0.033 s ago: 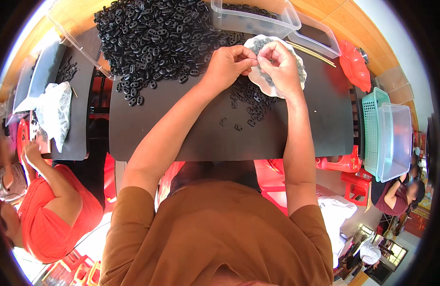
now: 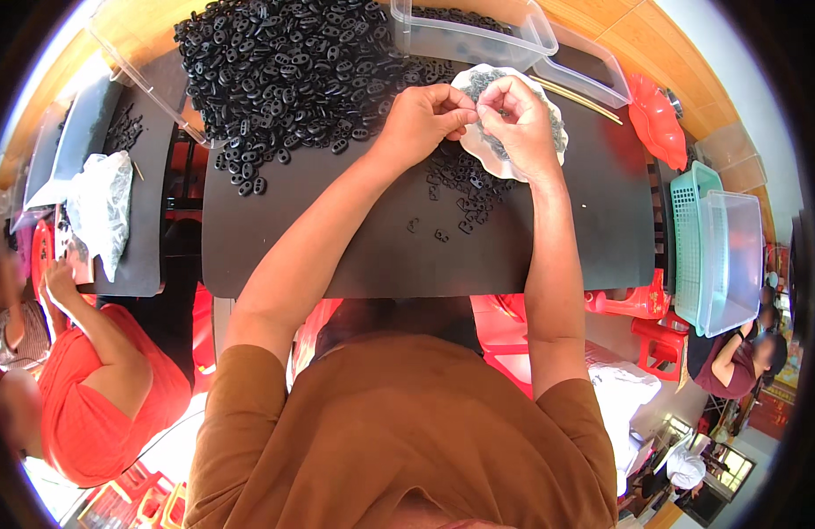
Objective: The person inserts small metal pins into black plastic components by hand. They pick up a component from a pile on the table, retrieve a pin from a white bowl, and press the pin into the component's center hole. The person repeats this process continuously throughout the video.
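Note:
My left hand point(image 2: 425, 123) and my right hand point(image 2: 522, 128) meet at the fingertips near the far edge of the dark table point(image 2: 337, 256). Each is closed in a pinch of thumb and fingers; whatever lies between them is too small or hidden to name. Under my right hand stands a white scalloped dish point(image 2: 490, 164) with small greyish pieces in it. Just nearer than the dish lie loose thin black pieces point(image 2: 474, 189), a few of them scattered toward me. To the left spreads a large heap of black oval two-holed pieces point(image 2: 284, 75).
Clear plastic bins point(image 2: 478, 37) stand behind the dish, with yellowish sticks point(image 2: 579, 99) beside it. A red scalloped dish point(image 2: 656, 122) and a green basket point(image 2: 690, 238) are at the right. On the left, a person in red point(image 2: 116, 388) sits by another table holding a plastic bag point(image 2: 103, 207).
The head of the person in red at the left has shifted slightly. Both my hands keep their place and pinch.

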`<state>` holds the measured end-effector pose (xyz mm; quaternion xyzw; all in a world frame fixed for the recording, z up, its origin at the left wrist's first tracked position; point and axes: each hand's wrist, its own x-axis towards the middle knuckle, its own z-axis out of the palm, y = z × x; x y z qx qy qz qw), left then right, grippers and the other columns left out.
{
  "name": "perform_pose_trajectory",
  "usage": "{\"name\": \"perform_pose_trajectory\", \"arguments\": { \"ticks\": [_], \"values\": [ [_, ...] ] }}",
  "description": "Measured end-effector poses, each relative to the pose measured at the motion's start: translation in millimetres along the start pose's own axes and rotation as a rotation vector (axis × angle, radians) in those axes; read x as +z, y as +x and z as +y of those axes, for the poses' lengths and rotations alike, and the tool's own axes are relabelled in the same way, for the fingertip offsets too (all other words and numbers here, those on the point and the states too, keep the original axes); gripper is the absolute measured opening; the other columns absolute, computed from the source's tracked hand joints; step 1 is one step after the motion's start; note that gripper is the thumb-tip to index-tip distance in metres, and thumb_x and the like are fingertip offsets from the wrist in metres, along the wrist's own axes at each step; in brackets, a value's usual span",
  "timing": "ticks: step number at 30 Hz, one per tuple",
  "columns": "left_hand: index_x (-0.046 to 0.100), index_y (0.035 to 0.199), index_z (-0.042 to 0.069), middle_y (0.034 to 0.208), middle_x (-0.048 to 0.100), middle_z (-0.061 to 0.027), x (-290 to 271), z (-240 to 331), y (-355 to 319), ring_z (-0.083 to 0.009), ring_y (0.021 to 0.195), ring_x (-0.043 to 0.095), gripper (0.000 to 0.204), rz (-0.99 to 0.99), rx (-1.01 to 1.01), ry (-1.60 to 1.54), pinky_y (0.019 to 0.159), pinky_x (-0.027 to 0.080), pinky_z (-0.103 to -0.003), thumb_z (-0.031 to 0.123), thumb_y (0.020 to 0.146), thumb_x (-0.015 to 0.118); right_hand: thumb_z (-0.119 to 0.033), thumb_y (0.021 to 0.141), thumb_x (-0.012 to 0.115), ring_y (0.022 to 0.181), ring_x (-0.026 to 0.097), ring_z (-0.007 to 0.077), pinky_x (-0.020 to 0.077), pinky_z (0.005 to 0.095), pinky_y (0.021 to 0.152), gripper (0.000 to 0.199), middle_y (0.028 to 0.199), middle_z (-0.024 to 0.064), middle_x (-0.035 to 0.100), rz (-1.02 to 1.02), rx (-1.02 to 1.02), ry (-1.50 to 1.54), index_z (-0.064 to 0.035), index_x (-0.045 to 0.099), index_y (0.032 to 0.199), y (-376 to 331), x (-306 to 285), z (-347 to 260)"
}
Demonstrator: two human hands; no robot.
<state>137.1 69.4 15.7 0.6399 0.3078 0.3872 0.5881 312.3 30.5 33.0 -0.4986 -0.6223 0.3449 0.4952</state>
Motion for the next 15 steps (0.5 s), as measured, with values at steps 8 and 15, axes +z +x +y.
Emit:
{"name": "perform_pose_trajectory", "arguments": {
  "ticks": [8,15],
  "values": [
    [0.068,0.093,0.004,0.081,0.064,0.0006,-2.3,-7.7,2.2,-0.0056,0.068,0.057,0.012,-0.109,-0.111,-0.237,0.065,0.049,-0.019,0.015,0.091,0.070,0.001,0.082,0.065,0.078,0.057,0.0063,0.0483,0.0234,0.071,0.014,0.081,-0.0026,0.059,-0.013,-0.015,-0.069,-0.0065,0.055,0.088,-2.2,-0.5,-7.4],
    [0.066,0.100,0.004,0.086,0.064,0.0008,-3.9,-5.0,1.0,-0.0054,0.072,0.058,0.019,-0.135,-0.235,-0.385,0.070,0.051,-0.020,0.021,0.092,0.069,0.000,0.082,0.066,0.079,0.063,0.0094,0.0513,0.0256,0.068,0.012,0.083,0.0000,0.064,0.036,-0.076,-0.177,-0.0066,0.059,0.090,-3.4,0.9,-12.3]
  ]
}}
